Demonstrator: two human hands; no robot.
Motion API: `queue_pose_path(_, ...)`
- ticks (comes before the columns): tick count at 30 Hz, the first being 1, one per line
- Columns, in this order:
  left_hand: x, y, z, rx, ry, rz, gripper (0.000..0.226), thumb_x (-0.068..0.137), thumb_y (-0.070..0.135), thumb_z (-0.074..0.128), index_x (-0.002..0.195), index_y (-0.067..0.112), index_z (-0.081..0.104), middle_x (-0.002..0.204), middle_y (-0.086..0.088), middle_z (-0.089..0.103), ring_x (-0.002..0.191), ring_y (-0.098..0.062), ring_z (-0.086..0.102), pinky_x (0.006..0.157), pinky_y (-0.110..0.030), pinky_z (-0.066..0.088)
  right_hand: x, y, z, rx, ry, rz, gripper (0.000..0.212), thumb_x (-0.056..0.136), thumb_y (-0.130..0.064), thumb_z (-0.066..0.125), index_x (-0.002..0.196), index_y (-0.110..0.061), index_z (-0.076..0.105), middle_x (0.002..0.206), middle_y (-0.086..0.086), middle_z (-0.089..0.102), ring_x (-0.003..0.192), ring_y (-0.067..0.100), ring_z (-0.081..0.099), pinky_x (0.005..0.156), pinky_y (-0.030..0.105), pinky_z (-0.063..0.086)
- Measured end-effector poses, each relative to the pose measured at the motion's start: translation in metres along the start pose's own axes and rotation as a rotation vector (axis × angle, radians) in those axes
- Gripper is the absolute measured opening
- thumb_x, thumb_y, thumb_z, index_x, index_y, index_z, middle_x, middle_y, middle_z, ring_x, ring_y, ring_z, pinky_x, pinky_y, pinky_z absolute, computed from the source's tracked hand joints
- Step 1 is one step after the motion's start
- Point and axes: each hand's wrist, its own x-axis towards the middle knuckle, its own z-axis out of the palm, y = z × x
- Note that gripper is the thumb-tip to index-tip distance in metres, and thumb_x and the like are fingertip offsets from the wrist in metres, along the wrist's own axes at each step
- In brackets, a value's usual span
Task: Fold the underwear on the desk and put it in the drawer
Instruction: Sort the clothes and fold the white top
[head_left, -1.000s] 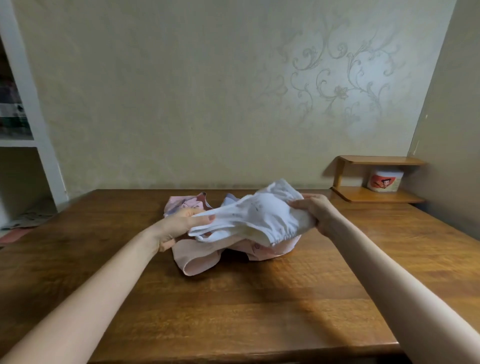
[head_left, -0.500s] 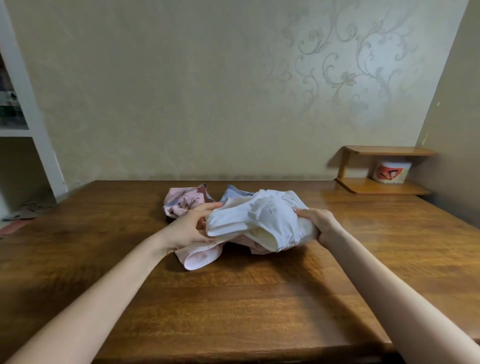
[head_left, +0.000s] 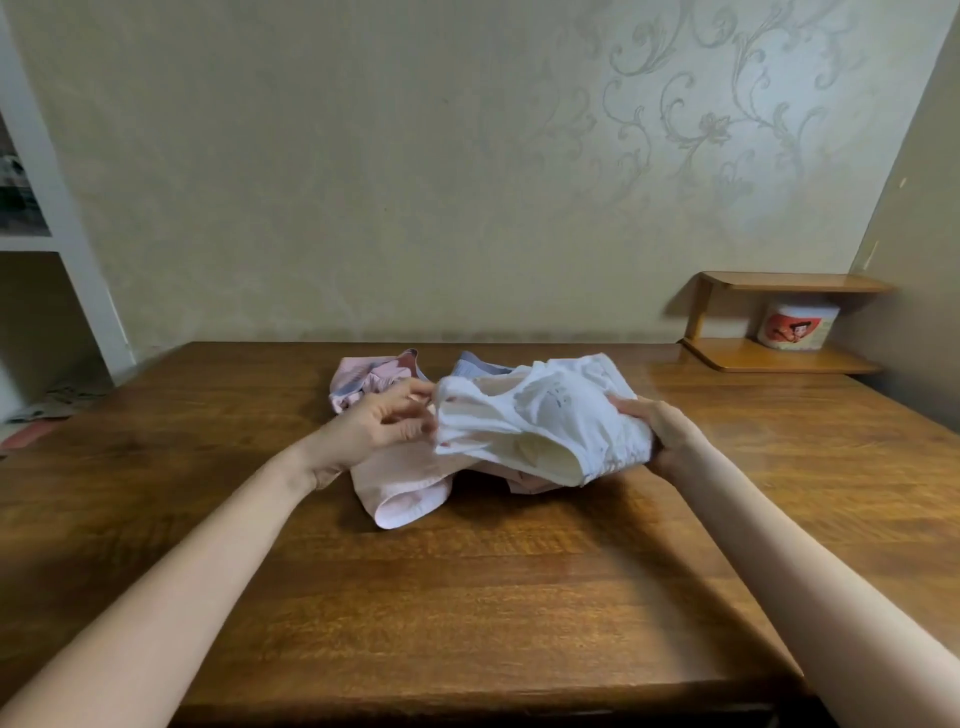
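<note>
a heap of underwear (head_left: 405, 488) lies centre-back on the desk (head_left: 519, 597). a top piece (head_left: 545, 426) sits over it, the left hand (head_left: 374, 431) at its left edge, the right hand (head_left: 660, 431) at its right. a small shelf (head_left: 779, 358) stands far right, a tub (head_left: 797, 325) inside.

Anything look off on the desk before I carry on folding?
Nothing spilled or damaged. The only disorder is the job itself: the white underwear, gripped at one end by the right hand with the left hand at the other, sits bunched over a crumpled pink pair on the desk.
</note>
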Motion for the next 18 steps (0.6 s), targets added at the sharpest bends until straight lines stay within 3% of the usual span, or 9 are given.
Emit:
queue_pose_path(2, -0.002, 0.001, -0.004, -0.208, 0.061, 0.059, 0.072, 0.058, 0.056, 0.077, 0.115, 0.013, 0.062, 0.098, 0.021, 0.066, 0.092, 0.004, 0.06, 0.088, -0.012, 0.047, -0.006, -0.003, -0.004, 0.12, -0.196, -0.037, 0.077, 0.052, -0.008, 0.083, 0.124, -0.007, 0.056, 0.112, 0.015, 0.069, 0.093, 0.027, 0.071, 0.071, 0.04, 0.06)
queue_pose_path(5, -0.001, -0.005, -0.002, -0.39, -0.007, 0.006, 0.061, 0.05, 0.052, 0.084, 0.095, 0.013, 0.071, 0.086, 0.004, 0.069, 0.079, -0.007, 0.063, 0.069, -0.015, 0.051, -0.02, -0.015, -0.022, 0.054, -0.431, -0.057, 0.087, 0.036, -0.011, 0.094, 0.117, -0.01, 0.061, 0.11, 0.015, 0.07, 0.09, 0.028, 0.071, 0.064, 0.038, 0.06)
queue_pose_path(7, 0.0, -0.009, 0.004, -0.35, -0.07, -0.058, 0.054, 0.053, 0.053, 0.082, 0.089, 0.013, 0.072, 0.085, 0.0, 0.068, 0.083, -0.01, 0.063, 0.073, -0.017, 0.052, -0.03, -0.022, -0.041, -0.239, -0.444, 0.011, 0.096, 0.034, -0.02, 0.095, 0.121, -0.006, 0.058, 0.108, 0.017, 0.069, 0.085, 0.03, 0.07, 0.062, 0.037, 0.059)
queue_pose_path(9, 0.0, -0.014, 0.012, -0.263, -0.116, -0.1, 0.062, 0.057, 0.052, 0.08, 0.095, 0.004, 0.068, 0.092, -0.008, 0.064, 0.092, -0.017, 0.062, 0.078, -0.02, 0.053, -0.041, -0.025, -0.059, -0.656, -0.341, 0.114, 0.098, 0.03, -0.028, 0.095, 0.119, -0.006, 0.058, 0.104, 0.014, 0.072, 0.085, 0.03, 0.071, 0.067, 0.038, 0.059)
queue_pose_path(12, -0.002, -0.019, 0.024, -0.147, -0.147, -0.172, 0.052, 0.065, 0.031, 0.079, 0.106, 0.002, 0.065, 0.109, -0.018, 0.064, 0.1, -0.02, 0.065, 0.082, -0.018, 0.053, -0.054, -0.029, -0.063, -1.245, -0.123, 0.164, 0.055, 0.066, -0.031, 0.083, 0.112, -0.013, 0.061, 0.097, 0.01, 0.072, 0.078, 0.025, 0.07, 0.07, 0.036, 0.059)
queue_pose_path(13, -0.002, -0.018, 0.026, -0.08, -0.15, -0.177, 0.042, 0.07, 0.023, 0.076, 0.108, 0.006, 0.065, 0.112, -0.016, 0.065, 0.099, -0.016, 0.065, 0.081, -0.016, 0.052, -0.054, -0.029, -0.061, -1.345, 0.026, 0.061, 0.044, 0.076, -0.029, 0.077, 0.113, -0.012, 0.059, 0.096, 0.01, 0.071, 0.076, 0.024, 0.069, 0.07, 0.038, 0.059)
queue_pose_path(15, 0.0, -0.016, 0.03, -0.05, -0.139, -0.16, 0.033, 0.079, 0.011, 0.07, 0.111, 0.008, 0.064, 0.107, -0.013, 0.066, 0.088, -0.011, 0.068, 0.074, -0.015, 0.052, -0.054, -0.028, -0.049, -1.362, 0.341, -0.383, 0.038, 0.079, -0.028, 0.073, 0.111, -0.014, 0.058, 0.096, 0.007, 0.069, 0.078, 0.024, 0.065, 0.072, 0.039, 0.056)
queue_pose_path(16, 0.001, -0.014, 0.031, -0.058, -0.121, -0.139, 0.03, 0.081, 0.007, 0.068, 0.11, 0.007, 0.063, 0.1, -0.013, 0.066, 0.079, -0.011, 0.067, 0.071, -0.015, 0.053, -0.059, -0.025, -0.034, -1.273, 0.347, -0.63, 0.034, 0.079, -0.027, 0.073, 0.108, -0.016, 0.06, 0.094, 0.005, 0.069, 0.078, 0.022, 0.064, 0.072, 0.035, 0.053)
queue_pose_path(18, 0.003, -0.011, 0.035, -0.003, -0.044, -0.068, 0.018, 0.084, 0.007, 0.065, 0.102, 0.009, 0.064, 0.086, -0.007, 0.063, 0.068, -0.007, 0.062, 0.064, -0.018, 0.052, -0.075, -0.011, 0.008, -1.076, 0.035, -0.831, 0.027, 0.077, -0.029, 0.073, 0.101, -0.022, 0.064, 0.089, -0.003, 0.068, 0.074, 0.014, 0.061, 0.068, 0.026, 0.05)
